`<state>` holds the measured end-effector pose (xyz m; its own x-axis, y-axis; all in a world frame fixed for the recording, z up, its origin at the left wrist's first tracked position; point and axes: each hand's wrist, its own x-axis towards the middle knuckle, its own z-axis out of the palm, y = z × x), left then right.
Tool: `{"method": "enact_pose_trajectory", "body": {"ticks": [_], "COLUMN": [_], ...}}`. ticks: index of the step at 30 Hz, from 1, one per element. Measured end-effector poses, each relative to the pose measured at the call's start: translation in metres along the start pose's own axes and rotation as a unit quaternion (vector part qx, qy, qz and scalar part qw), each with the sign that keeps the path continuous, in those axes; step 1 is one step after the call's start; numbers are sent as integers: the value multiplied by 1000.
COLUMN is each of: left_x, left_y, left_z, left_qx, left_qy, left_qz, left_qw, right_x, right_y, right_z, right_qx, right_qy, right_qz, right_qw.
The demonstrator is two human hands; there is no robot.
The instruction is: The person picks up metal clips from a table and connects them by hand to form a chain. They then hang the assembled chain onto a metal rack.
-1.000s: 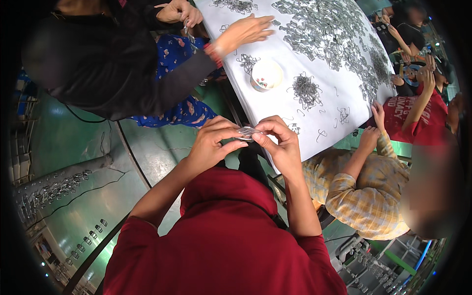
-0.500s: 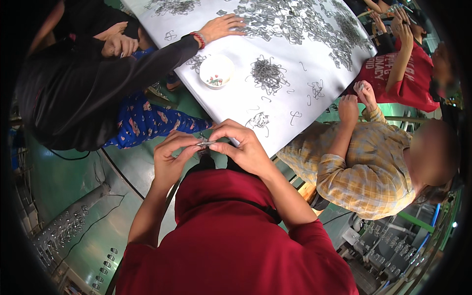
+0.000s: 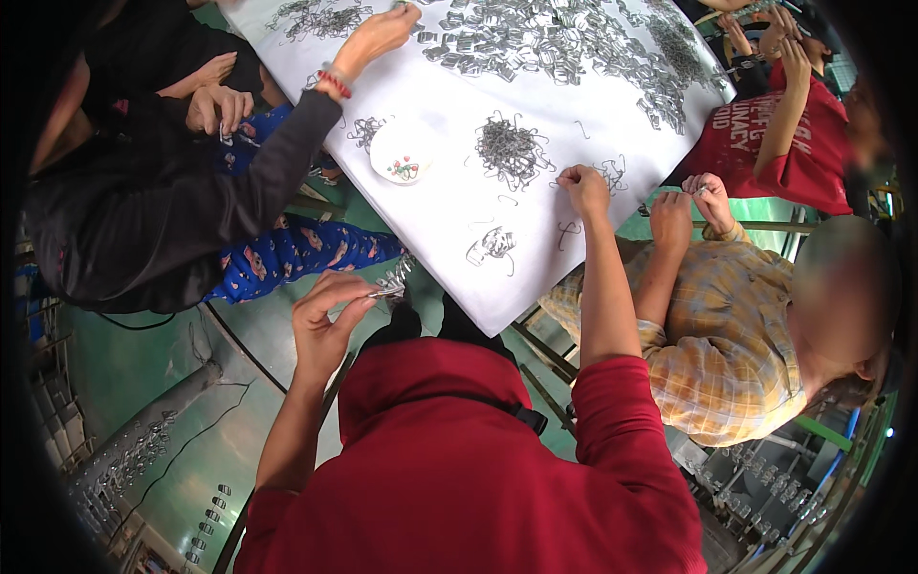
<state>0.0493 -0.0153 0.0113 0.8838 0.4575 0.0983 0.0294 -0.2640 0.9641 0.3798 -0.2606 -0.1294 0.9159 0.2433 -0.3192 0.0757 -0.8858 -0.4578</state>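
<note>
My left hand (image 3: 327, 318) is closed in a pinch on a small shiny metal clip (image 3: 388, 289), held in front of my lap just off the table's near corner. My right hand (image 3: 585, 194) reaches out over the white table, its thumb and fingertips pressed together at a thin bent wire hook, mostly hidden by the fingers. Just left of it lies a dense heap of dark wire hooks (image 3: 512, 151). A smaller cluster of hooks (image 3: 610, 174) lies to its right. A few metal clips and hooks (image 3: 493, 245) rest near the table's near corner.
A white bowl (image 3: 400, 143) with small red and green pieces stands left of the hooks. A large spread of flat metal clips (image 3: 516, 40) covers the far table. Co-workers sit left and right; one's hand (image 3: 382, 31) reaches over the table.
My right hand has left my left hand and the clip and moved forward and right over the table. The left co-worker's hand has moved away from me, toward the far left.
</note>
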Motion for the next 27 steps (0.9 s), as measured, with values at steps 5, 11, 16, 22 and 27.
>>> {"method": "enact_pose_trajectory", "body": {"ticks": [5, 11, 16, 22, 27], "left_x": [-4, -12, -21, -30, -32], "left_y": [-3, -5, -6, -7, -8], "left_z": [-3, -9, -18, -30, -32], "left_qx": [1, -10, -17, -5, -21], "left_qy": [6, 0, -1, -15, -32], "left_qz": [-3, 1, -1, 18, 41], "left_qw": [1000, 1000, 1000, 1000, 998], "right_x": [0, -13, -18, -54, -167], "right_y": [14, 2, -2, -33, -135], "right_z": [14, 12, 23, 20, -8], "right_qx": [-68, -44, -137, -55, 381], "right_qy": [75, 84, 72, 160, -145], "right_qz": [-100, -150, -192, -229, -292], "right_qw": [990, 984, 969, 959, 865]}}
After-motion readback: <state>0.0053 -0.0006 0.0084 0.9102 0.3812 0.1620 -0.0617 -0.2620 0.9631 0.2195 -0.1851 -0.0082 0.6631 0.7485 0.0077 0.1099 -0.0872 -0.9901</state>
